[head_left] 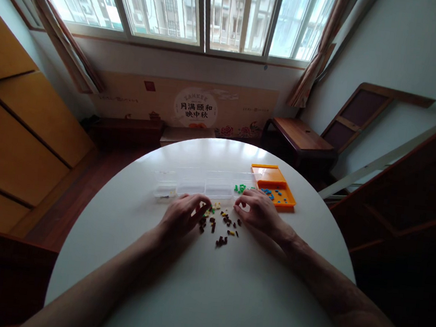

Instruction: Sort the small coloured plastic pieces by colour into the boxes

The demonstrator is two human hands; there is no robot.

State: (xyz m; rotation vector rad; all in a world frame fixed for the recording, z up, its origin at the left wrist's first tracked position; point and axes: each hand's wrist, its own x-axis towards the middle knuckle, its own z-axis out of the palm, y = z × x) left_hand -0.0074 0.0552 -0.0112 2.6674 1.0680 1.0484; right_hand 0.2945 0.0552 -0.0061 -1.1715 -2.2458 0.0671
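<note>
I'm looking down on a round white table, both of my bare hands out in front of me and resting on its top. My left hand lies palm down with the fingers curled loosely, fingertips at the left edge of a scatter of tiny dark brown and yellow plastic bricks. Whether anything is pinched under those fingers I cannot tell from here; the pieces are too small. My right hand sits on the other side of the scatter, fingers bent and pointing left, its tips near a few small green pieces. Again, I cannot make out a piece between the fingers. The two hands are apart, the loose bricks lying between them and spilling a little toward me.

Just beyond my knuckles runs a long clear plastic sorting box split into compartments; its left end holds something pale, too small to name. Touching its right end is an orange plastic tray with small blue pieces lying in it.

Farther off, a wide window fills the far wall, a cardboard panel with printed characters leans below it, and a dark wooden bench stands right.
</note>
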